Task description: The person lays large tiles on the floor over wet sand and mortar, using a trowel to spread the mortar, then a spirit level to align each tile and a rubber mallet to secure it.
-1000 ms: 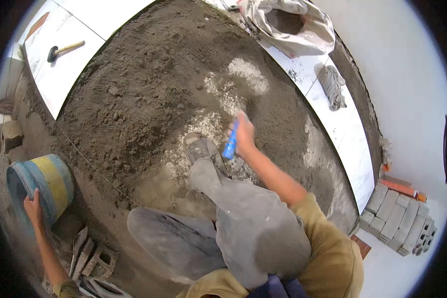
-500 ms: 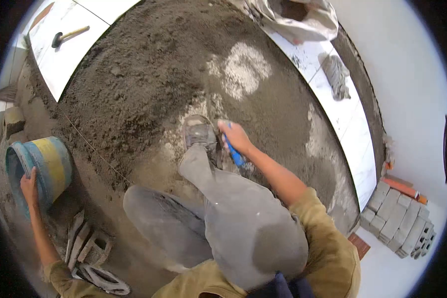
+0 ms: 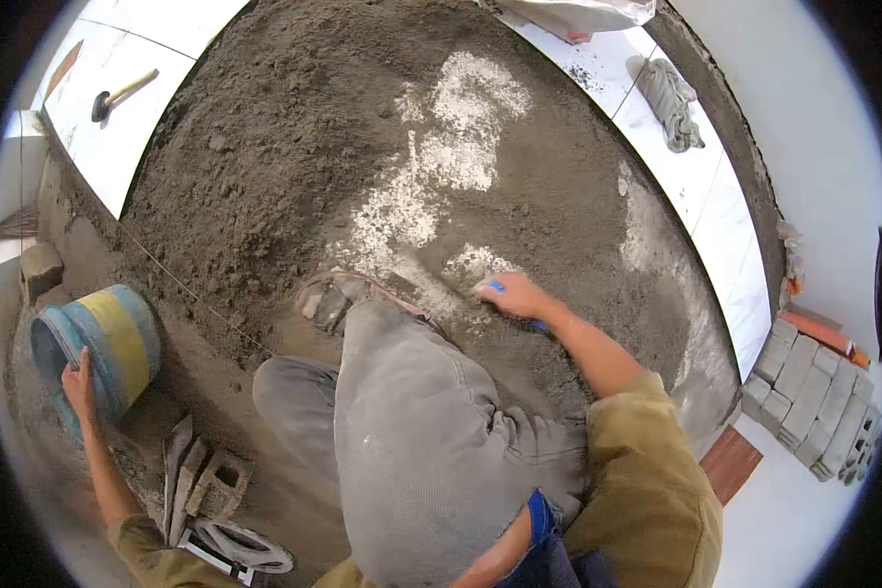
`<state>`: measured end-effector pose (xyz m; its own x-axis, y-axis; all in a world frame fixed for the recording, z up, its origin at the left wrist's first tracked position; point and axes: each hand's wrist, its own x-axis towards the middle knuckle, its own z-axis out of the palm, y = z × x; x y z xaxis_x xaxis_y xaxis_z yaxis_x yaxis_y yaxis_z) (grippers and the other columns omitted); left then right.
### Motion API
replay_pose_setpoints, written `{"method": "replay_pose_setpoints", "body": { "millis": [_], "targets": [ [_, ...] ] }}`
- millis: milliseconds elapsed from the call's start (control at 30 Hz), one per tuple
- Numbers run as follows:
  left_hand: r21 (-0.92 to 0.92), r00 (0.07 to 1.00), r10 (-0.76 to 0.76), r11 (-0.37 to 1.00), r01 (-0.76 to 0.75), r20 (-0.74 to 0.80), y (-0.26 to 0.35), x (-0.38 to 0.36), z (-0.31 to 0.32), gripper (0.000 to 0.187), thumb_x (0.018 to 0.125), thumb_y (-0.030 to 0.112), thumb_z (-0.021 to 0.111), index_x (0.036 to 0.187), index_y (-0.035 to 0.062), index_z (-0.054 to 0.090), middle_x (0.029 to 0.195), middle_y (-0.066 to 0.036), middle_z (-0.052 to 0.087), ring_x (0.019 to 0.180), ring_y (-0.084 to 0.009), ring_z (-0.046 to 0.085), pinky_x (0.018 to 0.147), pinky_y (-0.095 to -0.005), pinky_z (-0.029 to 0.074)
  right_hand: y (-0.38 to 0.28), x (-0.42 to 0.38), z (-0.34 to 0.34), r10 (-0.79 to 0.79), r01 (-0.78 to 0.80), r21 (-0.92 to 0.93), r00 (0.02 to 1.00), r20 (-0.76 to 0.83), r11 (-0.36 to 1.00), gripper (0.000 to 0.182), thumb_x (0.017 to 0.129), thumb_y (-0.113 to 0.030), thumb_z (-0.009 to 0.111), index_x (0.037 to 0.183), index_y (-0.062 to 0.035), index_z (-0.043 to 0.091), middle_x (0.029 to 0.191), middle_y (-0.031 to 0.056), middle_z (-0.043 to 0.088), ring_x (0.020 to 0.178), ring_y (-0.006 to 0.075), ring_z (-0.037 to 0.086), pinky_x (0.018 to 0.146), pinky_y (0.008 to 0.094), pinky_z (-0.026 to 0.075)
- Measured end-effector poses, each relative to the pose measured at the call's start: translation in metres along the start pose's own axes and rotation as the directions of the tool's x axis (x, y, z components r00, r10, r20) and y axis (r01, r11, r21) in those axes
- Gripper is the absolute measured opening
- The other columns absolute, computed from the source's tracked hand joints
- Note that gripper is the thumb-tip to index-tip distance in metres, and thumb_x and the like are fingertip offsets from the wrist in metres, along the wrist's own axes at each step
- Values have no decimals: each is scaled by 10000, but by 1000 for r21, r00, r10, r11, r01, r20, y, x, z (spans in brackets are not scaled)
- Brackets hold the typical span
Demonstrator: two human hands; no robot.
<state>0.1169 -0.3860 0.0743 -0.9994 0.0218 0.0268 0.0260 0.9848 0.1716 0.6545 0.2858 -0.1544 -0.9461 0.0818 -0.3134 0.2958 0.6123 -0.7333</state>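
My left hand (image 3: 78, 384) grips the rim of a blue bucket (image 3: 118, 343) with a yellow band, which lies tilted on its side at the left. My right hand (image 3: 517, 296) is closed round a blue-handled tool (image 3: 498, 286), low over the grey mortar bed (image 3: 559, 216); the tool's working end is hidden. Pale powdery patches (image 3: 465, 127) lie on the bed beyond that hand. My shoe (image 3: 338, 299) rests on the bed between the two hands, nearer the right one.
A mallet (image 3: 122, 95) lies on white tiles at the upper left. A cloth (image 3: 668, 103) sits on the right tile strip (image 3: 701, 186). Grey blocks (image 3: 813, 397) are stacked at the right. A string (image 3: 181, 286) crosses the ground beside the bucket.
My right hand has moved right and down in the view with the blue-handled tool. My foot has shifted left and down, uncovering more pale powder. My left hand keeps its hold on the bucket.
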Motion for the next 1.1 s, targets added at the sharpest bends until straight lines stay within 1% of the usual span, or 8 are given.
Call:
{"method": "replay_pose_setpoints", "body": {
  "millis": [33, 67, 200, 333, 433, 533, 900, 1100],
  "targets": [
    [-30, 999, 40, 999, -41, -26, 1, -3, -2, 593, 901, 482, 637, 687, -52, 492, 540, -18, 399, 515, -172, 386, 863, -391, 460, 2, -2, 1, 62, -54, 57, 987, -150, 997, 407, 954, -429, 530, 970, -43, 657, 691, 84, 606, 465, 156, 561, 472, 348, 447],
    [44, 998, 38, 998, -40, 45, 3, -3, -9, 575, 904, 469, 637, 720, -66, 532, 551, -35, 454, 524, -174, 411, 794, -386, 460, -53, -4, -38, 534, -546, 372, 833, 145, 751, 423, 956, -447, 525, 991, -52, 673, 658, 74, 586, 471, 150, 552, 469, 343, 445],
    [67, 994, 104, 992, -105, 15, 5, 1, -1, 550, 909, 444, 640, 833, -100, 610, 650, -81, 589, 590, -187, 496, 622, -366, 418, -72, -4, -11, 794, -590, 674, 608, 8, 445, 475, 944, -487, 521, 875, -40, 668, 670, 99, 638, 479, 202, 595, 530, 374, 498],
    [-117, 990, 68, 992, -54, 120, 24, -13, -9, 522, 908, 455, 635, 849, -64, 622, 719, -100, 613, 636, -226, 540, 638, -368, 420, -57, 46, -2, 601, -516, 455, 798, -53, 726, 468, 948, -483, 519, 898, -40, 664, 650, 93, 614, 520, 192, 607, 582, 387, 503],
    [-61, 985, 66, 996, -57, 162, -1, -1, -9, 533, 895, 479, 634, 878, -53, 651, 749, -139, 636, 684, -264, 579, 681, -398, 445, 19, 31, 19, 684, -490, 504, 648, -336, 712, 426, 957, -473, 526, 916, -62, 631, 602, 49, 536, 501, 163, 564, 514, 356, 465],
    [37, 989, 123, 992, -120, -86, 25, -17, -7, 571, 873, 505, 639, 853, -66, 646, 759, -157, 635, 706, -283, 588, 675, -421, 443, -33, -30, -37, 827, -522, 711, 542, -149, 470, 492, 948, -522, 516, 774, -64, 562, 613, 80, 544, 487, 192, 569, 458, 394, 478],
    [47, 975, 216, 975, -218, 57, 9, 6, 7, 633, 851, 573, 588, 924, -52, 661, 879, -259, 670, 882, -420, 656, 763, -485, 489, -96, -203, -242, 587, -662, -32, 685, -431, 749, 270, 897, -314, 554, 993, -62, 541, 744, 115, 549, 661, 285, 565, 575, 417, 470],
    [48, 992, 126, 991, -127, 26, 29, -3, -2, 634, 789, 586, 645, 810, -47, 681, 805, -259, 678, 789, -389, 675, 758, -473, 495, -112, -37, -145, 179, -103, -388, 970, 164, 916, 277, 865, -187, 580, 1106, -57, 535, 827, 140, 559, 778, 341, 573, 669, 436, 476]
  ]
}}
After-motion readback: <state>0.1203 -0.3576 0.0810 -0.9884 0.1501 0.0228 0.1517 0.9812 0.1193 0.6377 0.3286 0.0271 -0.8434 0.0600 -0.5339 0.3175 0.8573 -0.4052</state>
